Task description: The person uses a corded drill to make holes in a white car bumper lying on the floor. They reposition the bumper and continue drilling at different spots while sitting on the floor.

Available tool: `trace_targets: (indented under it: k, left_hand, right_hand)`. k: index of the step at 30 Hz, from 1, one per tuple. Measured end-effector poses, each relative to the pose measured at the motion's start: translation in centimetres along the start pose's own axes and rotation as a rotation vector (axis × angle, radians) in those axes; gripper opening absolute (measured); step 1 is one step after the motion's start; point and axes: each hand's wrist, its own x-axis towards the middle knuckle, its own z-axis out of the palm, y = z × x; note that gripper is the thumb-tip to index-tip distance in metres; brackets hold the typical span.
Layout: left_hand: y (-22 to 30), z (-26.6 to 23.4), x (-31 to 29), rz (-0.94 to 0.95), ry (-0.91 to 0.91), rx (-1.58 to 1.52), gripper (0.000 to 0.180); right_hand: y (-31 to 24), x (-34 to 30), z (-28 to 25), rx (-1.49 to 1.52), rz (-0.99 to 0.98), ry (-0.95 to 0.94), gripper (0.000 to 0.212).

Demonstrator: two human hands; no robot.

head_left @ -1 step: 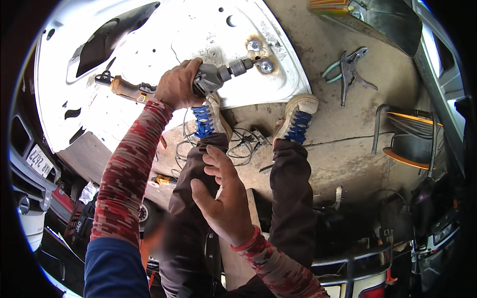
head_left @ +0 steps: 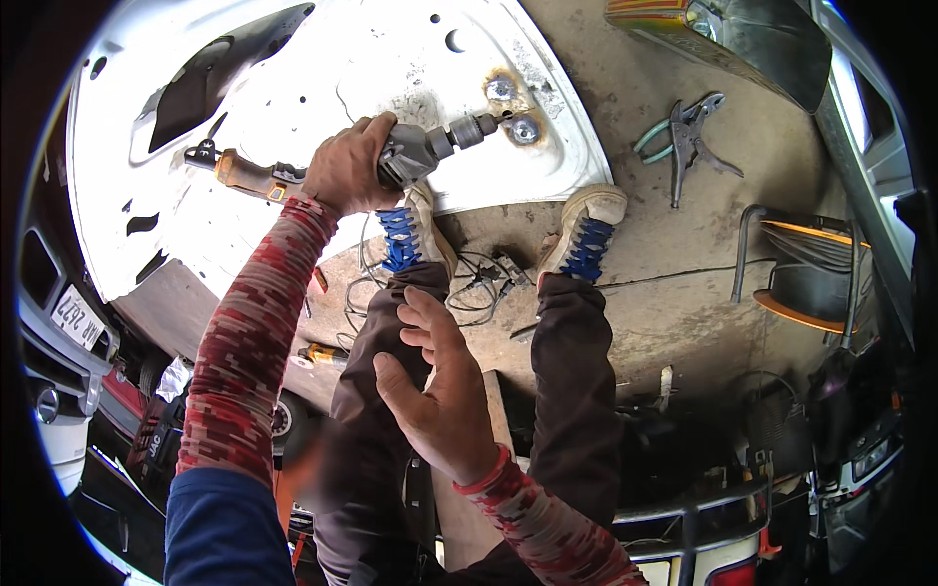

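My left hand (head_left: 350, 168) is wrapped round the body of a grey and orange power drill (head_left: 415, 154), which lies on its side over a white car door panel (head_left: 264, 127). The chuck points right, its bit beside two round welded spots (head_left: 524, 130) with brown scorched edges. From here I cannot tell whether the bit touches the metal. My right hand (head_left: 435, 391) hangs over my thigh, open and holding nothing, its thumb apart from the curled fingers.
On the concrete floor lie green-handled locking pliers (head_left: 686, 146), an orange cable reel (head_left: 806, 283), and tangled cables (head_left: 479, 283) between my shoes. A small angle grinder (head_left: 322, 354) rests near my left leg. A metal can (head_left: 723, 39) stands at the top right.
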Motion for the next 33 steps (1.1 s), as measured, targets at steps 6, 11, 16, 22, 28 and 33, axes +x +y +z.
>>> trace_targets:
  k: [6, 11, 16, 22, 28, 33]
  left_hand:
    - [-2.6, -0.9, 1.5, 0.037, 0.073, 0.148, 0.096]
    - [-2.9, 0.1, 2.1, -0.007, 0.070, 0.137, 0.102]
    - [-3.4, 1.9, 2.1, -0.082, 0.104, 0.146, 0.103]
    - [-6.3, 3.8, 0.4, -0.225, 0.214, -0.011, 0.103]
    - [-7.4, 2.7, -4.5, -0.167, 0.261, -0.126, 0.108]
    - [-5.0, 2.5, -4.7, -0.067, 0.184, -0.074, 0.099]
  right_hand:
    - [-0.3, 0.7, 1.2, 0.007, -0.021, -0.017, 0.073]
    - [-1.0, 1.0, 1.8, -0.018, -0.008, -0.045, 0.073]
    - [-0.8, 1.4, 2.0, -0.088, -0.076, -0.023, 0.071]
    - [-0.4, 0.9, 2.1, -0.080, -0.075, -0.022, 0.068]
    - [-0.4, 1.1, 2.7, -0.099, -0.130, -0.007, 0.066]
    - [-0.7, 1.5, 2.5, -0.109, -0.107, -0.007, 0.063]
